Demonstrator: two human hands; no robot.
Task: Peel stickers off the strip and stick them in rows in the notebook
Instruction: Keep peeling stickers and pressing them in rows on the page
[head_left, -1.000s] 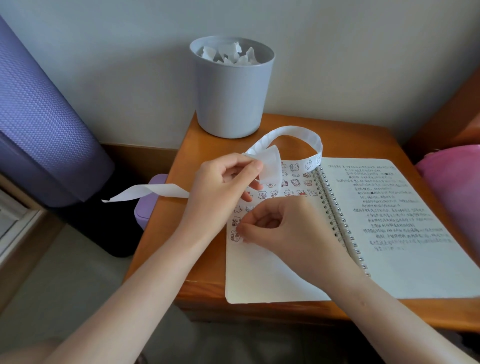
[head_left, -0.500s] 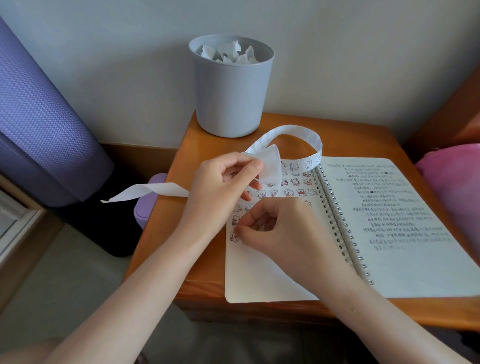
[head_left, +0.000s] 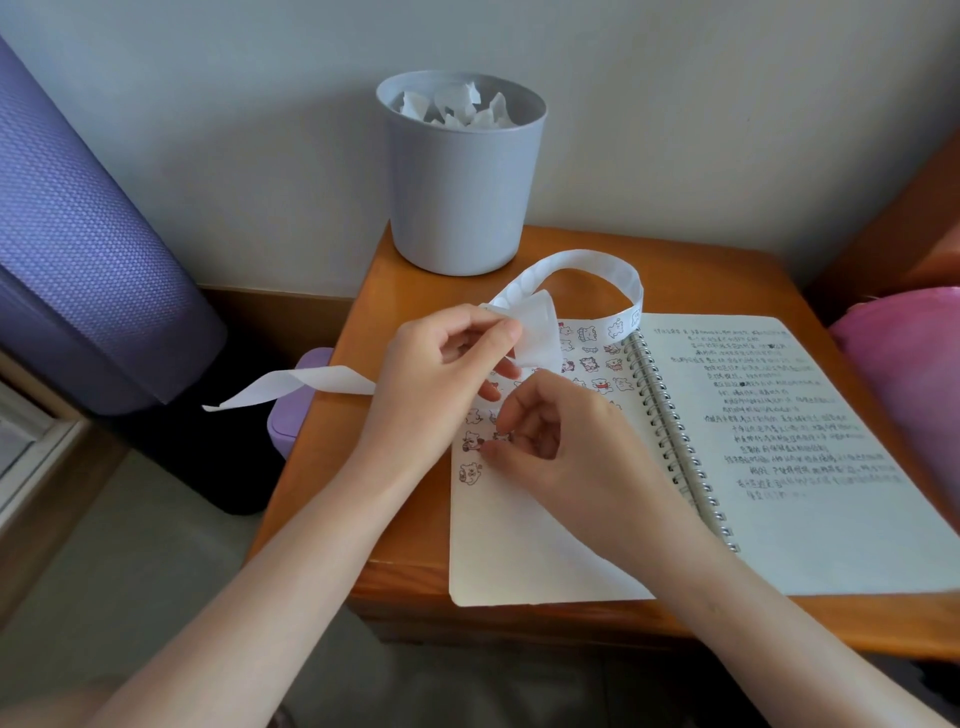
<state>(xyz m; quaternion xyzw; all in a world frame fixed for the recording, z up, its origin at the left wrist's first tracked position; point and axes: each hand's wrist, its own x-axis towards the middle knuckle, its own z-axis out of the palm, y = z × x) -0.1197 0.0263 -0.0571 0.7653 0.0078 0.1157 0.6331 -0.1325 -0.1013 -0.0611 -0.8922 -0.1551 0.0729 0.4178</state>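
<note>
The used-up tail of the strip (head_left: 291, 384) trails off the left table edge. The left hand (head_left: 436, 384) pinches the strip's loop. The right hand (head_left: 566, 457) presses fingertips on the notebook (head_left: 519, 545), sticker hidden. Several rows are filled, but the lower half is blank, so there's plenty to go.

The table (head_left: 685, 270) is orange wood with a smooth, slightly glossy finish. The notebook (head_left: 519, 545) has matt paper pages and shiny metal spiral binding (head_left: 670, 431). The grey bin (head_left: 460, 192) looks matt plastic.
</note>
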